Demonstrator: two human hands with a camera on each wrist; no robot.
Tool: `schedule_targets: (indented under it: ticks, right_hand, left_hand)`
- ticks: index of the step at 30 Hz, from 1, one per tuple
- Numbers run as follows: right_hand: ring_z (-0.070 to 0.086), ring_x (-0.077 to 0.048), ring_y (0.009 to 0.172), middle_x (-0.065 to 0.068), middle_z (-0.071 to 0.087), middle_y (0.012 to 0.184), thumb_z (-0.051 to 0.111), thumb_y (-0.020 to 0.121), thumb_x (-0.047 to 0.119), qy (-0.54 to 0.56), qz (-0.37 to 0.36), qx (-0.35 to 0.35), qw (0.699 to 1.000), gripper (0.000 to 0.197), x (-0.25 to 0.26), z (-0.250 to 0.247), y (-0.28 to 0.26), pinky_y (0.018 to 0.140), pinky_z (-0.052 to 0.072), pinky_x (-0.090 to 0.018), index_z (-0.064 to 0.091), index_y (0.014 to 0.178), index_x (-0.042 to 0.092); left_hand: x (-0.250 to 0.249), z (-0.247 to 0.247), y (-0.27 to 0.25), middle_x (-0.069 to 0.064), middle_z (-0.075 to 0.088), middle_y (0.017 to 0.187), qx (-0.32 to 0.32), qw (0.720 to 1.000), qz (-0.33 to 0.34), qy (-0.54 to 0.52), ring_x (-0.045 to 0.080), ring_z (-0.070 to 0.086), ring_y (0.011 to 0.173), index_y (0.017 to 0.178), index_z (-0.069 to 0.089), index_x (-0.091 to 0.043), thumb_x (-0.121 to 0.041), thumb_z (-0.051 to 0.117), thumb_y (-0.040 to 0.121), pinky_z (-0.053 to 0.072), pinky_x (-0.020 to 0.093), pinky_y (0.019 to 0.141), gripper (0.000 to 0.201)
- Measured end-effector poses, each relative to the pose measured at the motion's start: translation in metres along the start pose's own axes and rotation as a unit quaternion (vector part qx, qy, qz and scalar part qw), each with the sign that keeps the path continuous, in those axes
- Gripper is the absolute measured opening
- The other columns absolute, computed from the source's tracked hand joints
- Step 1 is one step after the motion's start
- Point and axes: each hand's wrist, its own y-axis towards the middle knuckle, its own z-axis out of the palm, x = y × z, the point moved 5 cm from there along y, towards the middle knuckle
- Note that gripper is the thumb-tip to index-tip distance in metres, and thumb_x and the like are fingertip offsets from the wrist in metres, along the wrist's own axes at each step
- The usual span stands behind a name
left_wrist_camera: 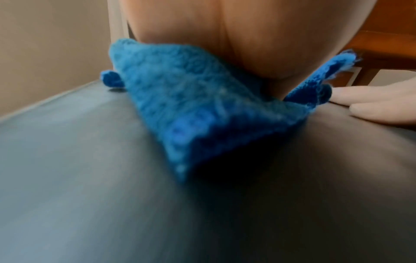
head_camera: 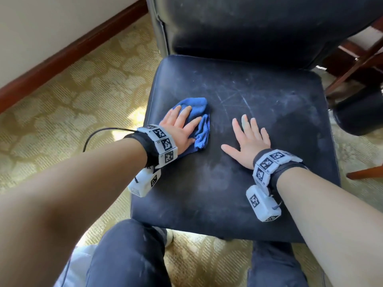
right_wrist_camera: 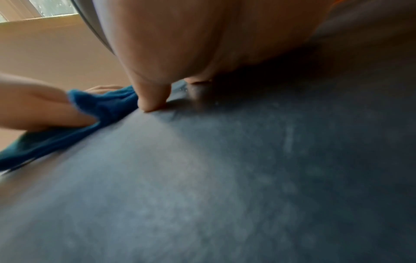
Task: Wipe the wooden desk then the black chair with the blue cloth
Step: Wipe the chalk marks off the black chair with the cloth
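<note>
The black chair (head_camera: 259, 125) stands in front of me, its dusty, scratched seat filling the middle of the head view. The crumpled blue cloth (head_camera: 199, 108) lies on the seat's left part. My left hand (head_camera: 182, 125) presses flat on the cloth with straight fingers; in the left wrist view the palm (left_wrist_camera: 202, 35) sits on the blue cloth (left_wrist_camera: 180, 99). My right hand (head_camera: 248, 135) rests flat on the bare seat to the right, fingers spread, holding nothing. In the right wrist view its thumb (right_wrist_camera: 153, 99) touches the seat (right_wrist_camera: 225, 178) beside the cloth (right_wrist_camera: 99, 108).
The chair's backrest (head_camera: 248, 27) rises at the far side. Patterned carpet (head_camera: 72, 96) and a wooden skirting board (head_camera: 62, 56) lie to the left. Brown wooden furniture legs (head_camera: 352, 65) and a dark round object (head_camera: 358, 114) stand at the right. My knees (head_camera: 128, 255) are below the seat's near edge.
</note>
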Motion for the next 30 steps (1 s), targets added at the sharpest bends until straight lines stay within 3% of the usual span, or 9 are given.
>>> schedule_targets:
  ticks: [5, 9, 13, 16, 22, 26, 28, 30]
  right_hand:
    - [-0.025, -0.02, 0.141, 0.001, -0.027, 0.153, 0.024, 0.09, 0.065, 0.002, -0.014, 0.001, 1.0, 0.078, -0.002, 0.004, 0.002, 0.114, -0.011, -0.042, -0.016, 0.147, 0.03]
    - [-0.026, -0.021, 0.14, 0.001, -0.027, 0.153, 0.024, 0.09, 0.065, 0.003, -0.02, 0.005, 1.0, 0.078, -0.006, 0.006, 0.006, 0.113, -0.011, -0.043, -0.017, 0.147, 0.03]
    - [-0.028, -0.02, 0.14, 0.002, -0.029, 0.152, 0.024, 0.09, 0.065, 0.004, -0.014, 0.009, 1.0, 0.078, -0.006, 0.008, 0.006, 0.113, -0.013, -0.042, -0.017, 0.146, 0.031]
    - [-0.028, -0.02, 0.139, 0.002, -0.03, 0.152, 0.024, 0.09, 0.065, 0.001, -0.01, 0.012, 1.0, 0.078, -0.007, 0.01, 0.005, 0.113, -0.013, -0.042, -0.018, 0.146, 0.031]
    - [-0.029, -0.018, 0.139, 0.003, -0.031, 0.152, 0.026, 0.092, 0.063, 0.017, -0.016, 0.018, 1.0, 0.077, -0.004, 0.005, 0.001, 0.113, -0.013, -0.041, -0.017, 0.146, 0.031]
    - [-0.021, -0.018, 0.142, 0.001, -0.024, 0.155, 0.031, 0.088, 0.066, -0.004, -0.027, 0.004, 1.0, 0.083, -0.016, -0.006, 0.0, 0.114, -0.009, -0.04, -0.014, 0.148, 0.029]
    - [-0.02, -0.021, 0.142, 0.0, -0.024, 0.155, 0.029, 0.081, 0.077, -0.016, 0.026, -0.004, 1.0, 0.093, -0.035, -0.009, -0.004, 0.113, -0.01, -0.043, -0.015, 0.147, 0.029]
    - [-0.023, -0.024, 0.142, 0.0, -0.026, 0.154, 0.03, 0.075, 0.082, 0.0, 0.072, 0.009, 0.997, 0.099, -0.049, -0.007, -0.01, 0.112, -0.012, -0.049, -0.017, 0.146, 0.031]
  left_hand:
    - [-0.007, -0.019, 0.068, 0.007, -0.004, 0.158, -0.026, 1.0, -0.009, -0.013, 0.031, -0.004, 0.144, 0.15, 0.01, -0.029, -0.042, 0.036, 0.099, -0.005, 0.038, 0.116, 0.06]
    - [0.024, -0.027, 0.108, 0.01, 0.003, 0.158, -0.063, 0.995, -0.069, -0.044, 0.034, 0.003, 0.143, 0.15, 0.018, -0.026, -0.042, 0.038, 0.097, 0.0, 0.042, 0.115, 0.058]
    - [0.05, -0.024, 0.109, 0.009, 0.004, 0.158, -0.078, 0.986, -0.126, -0.079, 0.034, 0.004, 0.143, 0.147, 0.023, -0.027, -0.042, 0.038, 0.097, -0.001, 0.045, 0.115, 0.055]
    - [0.045, -0.02, 0.091, 0.009, 0.0, 0.158, -0.077, 0.985, -0.126, -0.093, 0.032, 0.001, 0.144, 0.147, 0.024, -0.024, -0.038, 0.042, 0.097, -0.003, 0.043, 0.115, 0.055]
    - [0.008, -0.006, 0.027, 0.007, -0.009, 0.158, -0.003, 0.998, -0.046, -0.047, 0.031, -0.006, 0.144, 0.15, 0.014, -0.027, -0.042, 0.04, 0.097, -0.004, 0.037, 0.115, 0.061]
    - [-0.045, 0.006, -0.009, 0.026, 0.028, 0.148, -0.053, 0.993, 0.097, -0.04, 0.052, 0.028, 0.132, 0.138, 0.047, -0.014, -0.036, 0.058, 0.081, 0.017, 0.054, 0.11, 0.062]
    - [-0.061, 0.007, -0.01, 0.022, 0.019, 0.152, -0.038, 0.994, 0.104, 0.007, 0.047, 0.021, 0.137, 0.144, 0.037, -0.02, -0.039, 0.056, 0.086, 0.014, 0.05, 0.113, 0.064]
    - [-0.066, 0.01, 0.0, 0.012, -0.006, 0.157, -0.004, 0.995, 0.091, 0.033, 0.037, -0.002, 0.144, 0.151, 0.011, -0.027, -0.043, 0.043, 0.096, -0.005, 0.041, 0.116, 0.065]
